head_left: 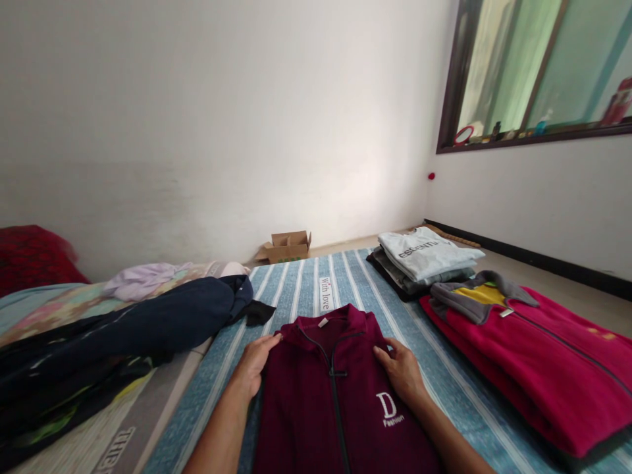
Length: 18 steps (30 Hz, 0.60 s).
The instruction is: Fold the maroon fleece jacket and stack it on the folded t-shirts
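A maroon zip-up jacket (309,408) lies front side up before me, folded to a narrow shape. Its collar points away from me, and white "D Fashion" lettering marks the chest. My left hand (257,362) is closed on the jacket's left shoulder edge. On the opposite edge, my right hand (403,372) pinches the cloth between thumb and fingers. The jacket's lower end runs out of view at the bottom.
Right of the jacket lies a folded red jacket (557,355) with a grey collar. Behind it is a stack topped by a light grey shirt (427,253). Dark blue clothes (162,329) are heaped at left on the blue striped sheet (291,289)'s side. A cardboard box (289,247) stands by the wall.
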### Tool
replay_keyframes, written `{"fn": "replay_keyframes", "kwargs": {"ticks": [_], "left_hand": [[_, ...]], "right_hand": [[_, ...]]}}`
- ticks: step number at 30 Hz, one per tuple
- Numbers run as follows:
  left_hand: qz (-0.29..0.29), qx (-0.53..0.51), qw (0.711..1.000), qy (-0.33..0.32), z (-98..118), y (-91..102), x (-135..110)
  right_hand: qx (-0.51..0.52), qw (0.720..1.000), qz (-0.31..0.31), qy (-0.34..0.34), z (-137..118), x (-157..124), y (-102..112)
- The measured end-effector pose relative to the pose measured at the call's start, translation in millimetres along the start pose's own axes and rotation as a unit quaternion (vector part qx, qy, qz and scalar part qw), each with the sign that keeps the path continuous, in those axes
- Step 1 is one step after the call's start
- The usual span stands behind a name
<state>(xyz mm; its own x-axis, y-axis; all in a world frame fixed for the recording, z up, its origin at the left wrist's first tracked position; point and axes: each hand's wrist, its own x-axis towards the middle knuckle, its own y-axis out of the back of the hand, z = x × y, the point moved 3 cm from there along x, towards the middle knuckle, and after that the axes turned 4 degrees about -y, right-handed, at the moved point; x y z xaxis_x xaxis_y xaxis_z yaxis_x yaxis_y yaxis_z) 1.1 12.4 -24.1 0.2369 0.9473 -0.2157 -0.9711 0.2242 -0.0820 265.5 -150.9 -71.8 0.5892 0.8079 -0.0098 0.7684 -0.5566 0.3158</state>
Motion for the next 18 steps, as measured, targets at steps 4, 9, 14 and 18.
{"fn": "replay_keyframes", "kwargs": {"ticks": [4,9,14,18], "left_hand": [[-0.01,-0.013,1.0,0.011,0.4,-1.5,7.4],[-0.003,-0.003,1.0,0.01,1.5,-3.8,8.0],[-0.009,0.027,1.0,0.011,7.1,-0.9,7.5],[0.009,0.075,0.997,0.02,9.0,5.1,10.7]], "right_hand": [[-0.006,1.0,0.006,0.006,-3.6,-1.4,1.2],[0.014,1.0,-0.003,0.012,-3.5,-1.8,0.7],[0.033,0.999,-0.012,-0.003,3.6,0.3,-1.9],[0.058,0.998,-0.024,-0.014,4.3,-0.7,-3.0]]}}
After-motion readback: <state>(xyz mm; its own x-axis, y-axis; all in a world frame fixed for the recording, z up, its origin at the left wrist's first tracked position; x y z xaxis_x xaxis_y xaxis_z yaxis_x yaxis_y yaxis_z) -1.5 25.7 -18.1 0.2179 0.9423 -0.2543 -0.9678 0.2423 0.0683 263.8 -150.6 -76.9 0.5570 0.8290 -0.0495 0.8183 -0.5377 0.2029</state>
